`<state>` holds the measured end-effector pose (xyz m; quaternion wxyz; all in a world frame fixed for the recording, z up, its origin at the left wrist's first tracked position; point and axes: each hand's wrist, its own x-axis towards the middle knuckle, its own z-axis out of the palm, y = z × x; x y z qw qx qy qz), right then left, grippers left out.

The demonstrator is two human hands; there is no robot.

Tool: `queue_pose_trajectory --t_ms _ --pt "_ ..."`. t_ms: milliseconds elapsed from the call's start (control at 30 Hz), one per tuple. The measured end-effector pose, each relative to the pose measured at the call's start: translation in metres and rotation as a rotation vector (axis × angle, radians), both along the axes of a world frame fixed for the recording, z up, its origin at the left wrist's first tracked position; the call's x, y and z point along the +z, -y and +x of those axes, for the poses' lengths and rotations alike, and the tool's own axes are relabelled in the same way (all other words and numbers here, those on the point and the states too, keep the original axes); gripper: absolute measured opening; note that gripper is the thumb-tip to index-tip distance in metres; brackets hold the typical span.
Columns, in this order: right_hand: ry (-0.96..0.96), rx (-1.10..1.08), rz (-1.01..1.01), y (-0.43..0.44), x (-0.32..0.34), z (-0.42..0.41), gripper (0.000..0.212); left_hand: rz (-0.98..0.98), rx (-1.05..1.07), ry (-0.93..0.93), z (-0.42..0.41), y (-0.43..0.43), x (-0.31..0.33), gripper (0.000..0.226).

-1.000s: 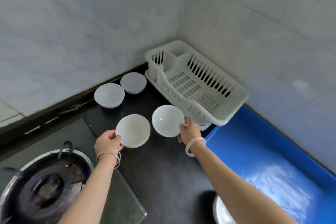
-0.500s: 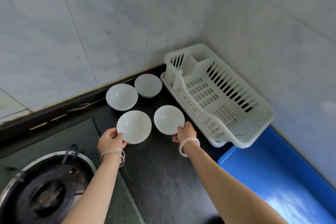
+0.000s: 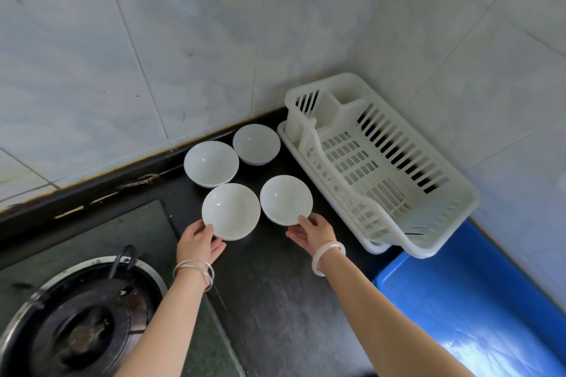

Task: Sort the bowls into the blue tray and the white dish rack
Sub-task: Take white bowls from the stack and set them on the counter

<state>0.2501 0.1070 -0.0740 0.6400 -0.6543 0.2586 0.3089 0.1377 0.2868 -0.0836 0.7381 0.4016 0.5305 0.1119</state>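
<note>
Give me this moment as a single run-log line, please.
left hand: holds front-left bowl | right hand: holds front-right bowl | dish rack: empty | blue tray: no bowls visible

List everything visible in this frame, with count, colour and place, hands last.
bowls: four, white, on the black counter; two near the wall, two nearer, one at each hand
dish rack: one, white, empty, in the corner right of the bowls
tray: one, blue, lower right, partly under the rack's near end
gas burner: one, black with metal ring, lower left
counter: one, black
wall tiles: pale grey
bracelets: silver bangles on left wrist, pale bangle on right
hands: left hand grips front-left bowl; right hand grips front-right bowl
</note>
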Motion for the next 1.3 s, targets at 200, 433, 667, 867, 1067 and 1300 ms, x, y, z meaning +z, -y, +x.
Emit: queue_pose_trajectory --t_ms 200,433,667,867,1067,1300 --pt "-0.035 -0.134 0.133 -0.008 0.000 0.001 0.048 -0.056 0.044 0.000 0.002 0.005 -0.003 0.024" --pt "-0.015 -0.107 0.105 -0.029 0.003 0.018 0.048 -0.084 0.066 0.007 0.006 0.005 -0.004 0.023" --pt "0.000 -0.042 0.027 -0.033 0.007 0.023 0.047 -0.069 0.039 -0.017 0.007 0.006 -0.003 0.025" --pt "-0.017 0.074 0.002 -0.033 0.015 0.020 0.047 -0.027 0.038 -0.033 0.006 0.010 -0.001 0.026" --pt "-0.004 0.239 -0.033 -0.020 0.024 0.015 0.047 0.197 -0.027 -0.013 0.003 0.023 0.000 0.038" --pt "0.301 0.424 -0.238 0.050 0.054 -0.016 0.033 0.470 -0.372 -0.159 -0.022 0.049 0.009 0.050"
